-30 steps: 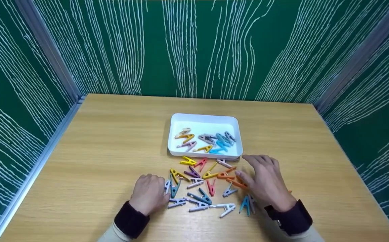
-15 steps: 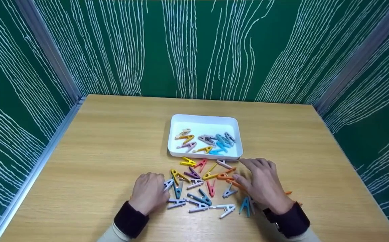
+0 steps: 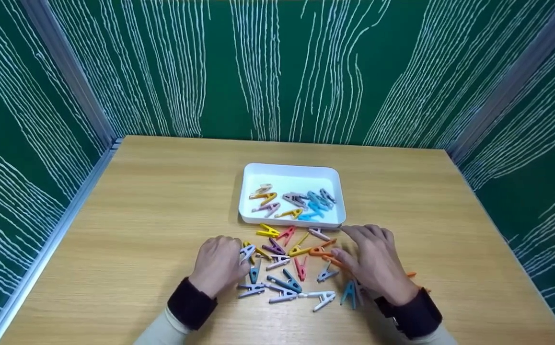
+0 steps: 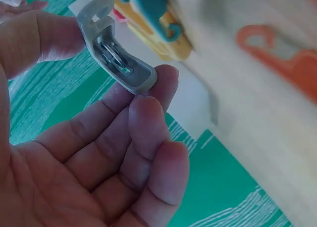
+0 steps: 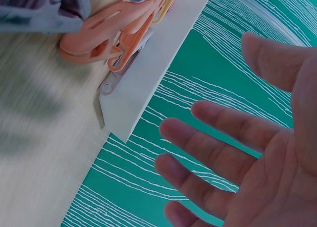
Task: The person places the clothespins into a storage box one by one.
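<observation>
In the head view my left hand [image 3: 219, 266] is at the left side of a spread of clothespins, holding a pale grey clothespin [image 3: 247, 252]. The left wrist view shows that clothespin [image 4: 119, 58] pinched between thumb and fingertips, its metal spring facing the camera. A yellow clothespin [image 3: 260, 253] and a teal clothespin [image 3: 255, 272] lie just beside this hand. My right hand [image 3: 378, 263] hovers at the right side of the spread, near an orange clothespin [image 3: 335, 261]. Its fingers are spread and loosely extended, with nothing in the palm, in the right wrist view.
A white tray [image 3: 292, 169] holding several clothespins stands behind the spread. Purple [image 3: 274, 246], red [image 3: 301, 267] and white [image 3: 324, 299] clothespins lie on the wooden table [image 3: 172, 191]. Green walls with white lines enclose the table's back and sides.
My left hand has shifted slightly right and away from me, and the pale clothespin in it has risen with it and turned. The right hand moved slightly left, then stayed nearly still.
</observation>
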A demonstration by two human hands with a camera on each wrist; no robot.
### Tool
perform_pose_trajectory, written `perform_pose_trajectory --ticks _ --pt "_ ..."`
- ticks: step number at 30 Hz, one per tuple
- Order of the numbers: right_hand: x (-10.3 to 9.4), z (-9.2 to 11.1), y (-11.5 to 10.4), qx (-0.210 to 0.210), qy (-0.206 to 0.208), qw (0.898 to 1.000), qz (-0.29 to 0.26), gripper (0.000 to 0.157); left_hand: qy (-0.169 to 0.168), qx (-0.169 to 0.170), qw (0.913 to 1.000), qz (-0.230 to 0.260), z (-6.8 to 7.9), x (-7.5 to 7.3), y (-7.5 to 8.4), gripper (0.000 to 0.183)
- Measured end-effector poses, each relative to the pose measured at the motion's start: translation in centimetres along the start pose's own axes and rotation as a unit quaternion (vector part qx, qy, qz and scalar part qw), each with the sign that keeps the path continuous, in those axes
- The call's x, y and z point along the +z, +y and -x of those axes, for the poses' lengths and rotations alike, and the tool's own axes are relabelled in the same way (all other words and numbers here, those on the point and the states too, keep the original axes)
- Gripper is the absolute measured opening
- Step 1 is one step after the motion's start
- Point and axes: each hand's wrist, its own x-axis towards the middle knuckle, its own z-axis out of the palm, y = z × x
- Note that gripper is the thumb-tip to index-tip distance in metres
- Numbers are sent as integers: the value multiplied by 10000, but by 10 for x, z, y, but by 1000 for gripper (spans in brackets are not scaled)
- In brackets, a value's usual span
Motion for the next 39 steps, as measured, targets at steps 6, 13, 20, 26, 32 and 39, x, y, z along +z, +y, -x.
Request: perform_pose_trajectory --ticks 6,13,20,26,32,39 --pt "1 0 -1 -7 12 10000 -52 58 -73 18 10000 -11 -14 -6 1 24" --pt "3 0 -2 25 -58 10000 -77 58 233 283 9992 133 -39 -14 3 24" --pt "4 0 -2 -131 72 9998 -109 56 248 506 9981 231 -68 -17 11 15" --pt "4 0 -2 -137 40 9998 -135 56 179 455 9987 127 -91 -13 16 19" --pt "4 -1 -2 -146 51 9998 -148 55 273 416 9987 130 -111 -7 20 37" --pt "3 0 -2 -53 -10 9999 -152 56 420 454 9979 201 -129 1 25 36"
